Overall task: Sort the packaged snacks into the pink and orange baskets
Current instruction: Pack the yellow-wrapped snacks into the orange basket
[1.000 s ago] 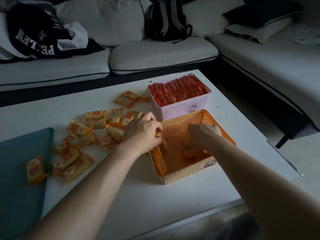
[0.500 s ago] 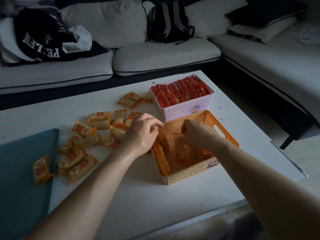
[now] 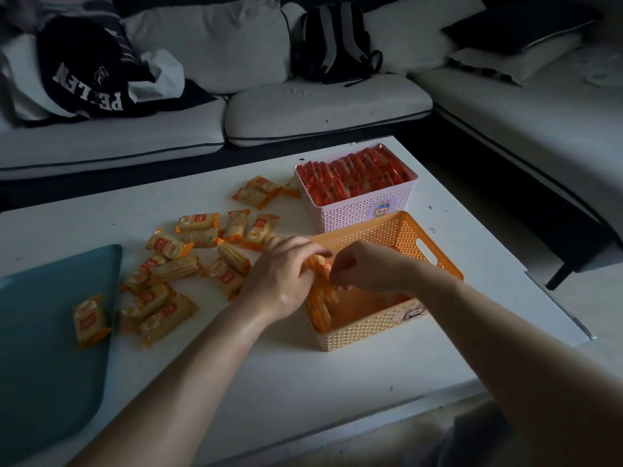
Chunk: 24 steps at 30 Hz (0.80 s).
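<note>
The orange basket (image 3: 425,247) sits at the table's right, with several orange snack packs (image 3: 318,308) standing along its left wall. Behind it the pink basket (image 3: 357,212) is packed with red snack packs (image 3: 354,175). My left hand (image 3: 283,276) rests at the orange basket's left rim, fingers closed on an orange pack (image 3: 317,264). My right hand (image 3: 367,266) hovers inside the basket, fingers curled toward the same pack; whether it grips is unclear. Several loose orange packs (image 3: 188,251) lie scattered on the table to the left.
A teal tray (image 3: 40,358) lies at the left edge with one orange pack (image 3: 88,320) on it. The white table (image 3: 303,382) ends close at the front and right. A sofa with clothing and a black backpack (image 3: 332,42) stands behind.
My right hand rose from the bottom of the orange basket and moved left toward my left hand. My left hand stayed at the basket's left rim.
</note>
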{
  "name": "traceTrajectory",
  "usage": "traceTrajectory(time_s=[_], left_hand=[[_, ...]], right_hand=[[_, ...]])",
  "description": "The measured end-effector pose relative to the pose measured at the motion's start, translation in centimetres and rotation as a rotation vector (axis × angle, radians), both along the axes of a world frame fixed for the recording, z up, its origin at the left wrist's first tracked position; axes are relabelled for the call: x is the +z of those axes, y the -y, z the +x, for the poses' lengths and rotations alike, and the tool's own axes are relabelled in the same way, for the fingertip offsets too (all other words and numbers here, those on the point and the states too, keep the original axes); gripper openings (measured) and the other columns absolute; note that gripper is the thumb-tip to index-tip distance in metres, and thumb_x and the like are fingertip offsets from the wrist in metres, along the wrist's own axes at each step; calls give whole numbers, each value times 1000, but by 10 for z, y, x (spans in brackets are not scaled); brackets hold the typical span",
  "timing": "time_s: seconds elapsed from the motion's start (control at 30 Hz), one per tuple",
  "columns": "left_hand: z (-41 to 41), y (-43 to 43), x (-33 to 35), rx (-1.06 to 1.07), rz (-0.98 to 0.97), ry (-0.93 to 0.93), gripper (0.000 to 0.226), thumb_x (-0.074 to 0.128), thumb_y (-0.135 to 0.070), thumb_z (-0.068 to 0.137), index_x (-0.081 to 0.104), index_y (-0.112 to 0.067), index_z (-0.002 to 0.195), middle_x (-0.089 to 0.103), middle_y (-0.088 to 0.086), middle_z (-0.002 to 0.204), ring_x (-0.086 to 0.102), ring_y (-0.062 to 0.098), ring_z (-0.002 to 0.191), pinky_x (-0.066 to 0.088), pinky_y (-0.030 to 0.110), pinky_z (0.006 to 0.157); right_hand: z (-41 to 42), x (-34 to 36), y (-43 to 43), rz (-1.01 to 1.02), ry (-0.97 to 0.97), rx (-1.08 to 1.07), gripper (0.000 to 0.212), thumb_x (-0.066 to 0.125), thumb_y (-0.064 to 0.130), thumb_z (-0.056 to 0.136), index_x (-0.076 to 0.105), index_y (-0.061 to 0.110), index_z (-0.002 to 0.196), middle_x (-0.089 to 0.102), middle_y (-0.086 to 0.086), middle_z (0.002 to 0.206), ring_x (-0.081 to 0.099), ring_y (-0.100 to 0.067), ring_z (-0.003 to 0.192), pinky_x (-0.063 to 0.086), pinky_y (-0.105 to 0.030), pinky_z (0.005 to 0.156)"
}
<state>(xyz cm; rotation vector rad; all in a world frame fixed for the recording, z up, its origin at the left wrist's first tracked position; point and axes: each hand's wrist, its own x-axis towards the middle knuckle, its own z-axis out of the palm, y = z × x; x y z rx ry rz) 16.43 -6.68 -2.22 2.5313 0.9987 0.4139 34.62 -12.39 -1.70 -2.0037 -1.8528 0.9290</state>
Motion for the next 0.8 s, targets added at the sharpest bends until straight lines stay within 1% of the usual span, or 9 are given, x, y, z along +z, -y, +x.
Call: traceTrajectory(time_s=[0.1,0.17,0.27,0.33,0.43,0.53,0.63,0.73,0.8], left_hand=[[5,8,6,-43,86,-181,31,47,-28,103,74,-36,115,52,-16,140,37,16,127,32,32,104],[9,10,7,-19,110,-247,30,46,-33,103,75,-38,110,50,-17,141,35,15,128,31,34,106],[12,9,10,8,93,-212,30,48,-31,102,77,-38,103,54,-17,133,37,14,122,35,35,104],[17,10,11,16,81,-164,27,51,-29,102,77,-35,100,56,-15,126,40,14,118,37,32,99],[27,12,12,39,71,-81,23,55,-25,101,75,-32,93,57,-14,119,43,13,115,42,31,94],[34,11,11,57,89,-27,20,56,-23,99,74,-29,92,58,-13,116,44,13,112,46,33,90],[37,10,10,62,77,-3,20,56,-21,98,73,-29,91,58,-13,113,45,13,111,44,31,88],[38,6,8,28,61,-86,24,53,-19,98,70,-33,107,59,-13,122,44,16,115,46,37,93],[40,3,8,-17,33,-134,34,52,-14,98,66,-36,119,58,-13,132,45,16,121,46,39,96]], right_hand=[[23,7,4,6,-29,-25,20,60,12,99,76,13,109,75,-1,107,70,-14,93,58,-32,91],[42,5,9,82,133,-92,22,58,11,100,75,16,114,73,1,113,68,-13,94,60,-30,85],[58,-3,18,-18,459,-104,25,63,26,97,68,20,121,71,4,112,68,-10,88,52,-17,63],[54,-8,20,-173,586,-36,36,68,42,93,63,23,123,70,8,105,66,-8,84,48,-17,60],[48,-6,20,-264,656,12,38,71,44,89,62,25,121,66,9,96,61,-9,78,49,-21,64],[50,3,24,-283,630,11,36,74,31,88,64,20,120,65,7,91,61,-12,79,52,-22,69],[50,13,27,-317,676,-26,32,76,17,86,66,13,116,59,4,80,59,-12,75,57,-24,77],[48,19,28,-367,694,-35,31,76,14,87,65,12,116,55,2,77,61,-14,82,58,-28,88],[47,21,27,-340,692,-36,24,75,18,88,65,14,108,57,3,77,61,-12,77,57,-26,83]])
